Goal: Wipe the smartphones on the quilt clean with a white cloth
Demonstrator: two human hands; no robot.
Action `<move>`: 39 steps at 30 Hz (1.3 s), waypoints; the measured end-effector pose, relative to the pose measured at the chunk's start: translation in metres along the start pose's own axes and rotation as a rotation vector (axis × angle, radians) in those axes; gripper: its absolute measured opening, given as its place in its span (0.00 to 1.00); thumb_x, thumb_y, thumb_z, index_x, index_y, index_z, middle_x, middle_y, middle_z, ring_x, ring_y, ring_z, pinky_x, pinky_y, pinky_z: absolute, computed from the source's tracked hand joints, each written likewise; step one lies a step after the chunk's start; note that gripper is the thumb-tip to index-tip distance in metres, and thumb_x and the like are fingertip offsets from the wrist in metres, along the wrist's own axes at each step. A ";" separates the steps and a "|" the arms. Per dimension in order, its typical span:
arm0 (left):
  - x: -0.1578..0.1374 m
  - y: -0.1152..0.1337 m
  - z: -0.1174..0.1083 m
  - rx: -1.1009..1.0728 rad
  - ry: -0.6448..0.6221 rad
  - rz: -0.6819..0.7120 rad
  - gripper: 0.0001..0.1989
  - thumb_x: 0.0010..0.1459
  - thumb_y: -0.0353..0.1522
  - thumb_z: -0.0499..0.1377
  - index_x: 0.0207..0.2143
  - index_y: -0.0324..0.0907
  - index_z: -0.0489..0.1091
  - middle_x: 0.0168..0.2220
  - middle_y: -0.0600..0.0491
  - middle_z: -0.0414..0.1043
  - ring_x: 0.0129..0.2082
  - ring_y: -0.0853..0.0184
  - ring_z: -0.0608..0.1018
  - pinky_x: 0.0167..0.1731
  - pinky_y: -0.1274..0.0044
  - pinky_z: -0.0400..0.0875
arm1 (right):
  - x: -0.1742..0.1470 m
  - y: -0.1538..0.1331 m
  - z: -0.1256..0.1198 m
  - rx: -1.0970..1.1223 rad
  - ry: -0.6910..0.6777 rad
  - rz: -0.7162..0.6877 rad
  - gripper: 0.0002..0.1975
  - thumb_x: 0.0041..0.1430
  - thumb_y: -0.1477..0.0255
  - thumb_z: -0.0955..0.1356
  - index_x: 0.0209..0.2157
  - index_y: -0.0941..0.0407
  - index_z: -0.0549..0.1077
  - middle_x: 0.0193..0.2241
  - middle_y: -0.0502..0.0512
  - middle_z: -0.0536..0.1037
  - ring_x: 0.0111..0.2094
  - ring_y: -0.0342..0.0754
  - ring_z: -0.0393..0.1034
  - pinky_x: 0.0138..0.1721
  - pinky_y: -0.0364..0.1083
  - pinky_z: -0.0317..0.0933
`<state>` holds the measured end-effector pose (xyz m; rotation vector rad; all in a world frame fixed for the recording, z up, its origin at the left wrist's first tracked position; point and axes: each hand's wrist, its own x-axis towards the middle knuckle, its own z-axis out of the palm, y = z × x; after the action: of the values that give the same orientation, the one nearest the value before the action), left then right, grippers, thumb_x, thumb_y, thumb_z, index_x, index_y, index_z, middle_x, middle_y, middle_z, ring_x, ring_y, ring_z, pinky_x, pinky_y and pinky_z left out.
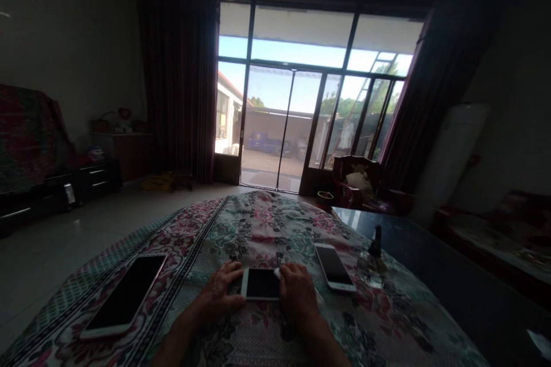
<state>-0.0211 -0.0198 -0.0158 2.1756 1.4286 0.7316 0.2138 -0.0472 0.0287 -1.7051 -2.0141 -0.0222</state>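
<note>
Three smartphones lie on the cloth-covered desk (pixel 262 223) in the head view, whose covering carries a flowered pattern in red, green and black. The middle smartphone (pixel 262 285), white-framed with a dark screen, lies sideways on the desk between the two hands. The left hand (pixel 221 288) is open at its left end, thumb near the lower corner and fingers near the upper one. The right hand (pixel 297 288) covers its right end with fingers curled down over a crumpled white tissue (pixel 278 273), most of which is hidden beneath the hand. Just beyond the right hand lies the right-hand smartphone (pixel 334 268), set at a slant, its screen dark as well. Well to the left of the left hand, the left-hand smartphone (pixel 124 295) lies slanted the other way, face up in a pale frame. Near the right-hand smartphone stands a clear bottle (pixel 371 269) with a black top. To the right of the desk is a dark glossy tabletop (pixel 387 229). Behind everything, a glass door (pixel 267 126) stands between dark curtains (pixel 181 80), with a wooden armchair (pixel 357 163) bearing a pale cushion (pixel 359 182) near its right side.
</note>
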 end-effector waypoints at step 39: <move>-0.001 0.014 -0.012 -0.078 -0.005 -0.036 0.32 0.40 0.32 0.68 0.51 0.39 0.72 0.63 0.43 0.62 0.65 0.50 0.58 0.64 0.65 0.53 | -0.008 -0.056 0.015 0.060 -0.160 -0.310 0.10 0.60 0.75 0.62 0.38 0.51 0.75 0.44 0.54 0.73 0.47 0.52 0.64 0.46 0.48 0.54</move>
<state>-0.0194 -0.0254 0.0012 2.0859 1.4091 0.7557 0.1568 -0.0619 0.0294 -1.3825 -2.3555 0.0714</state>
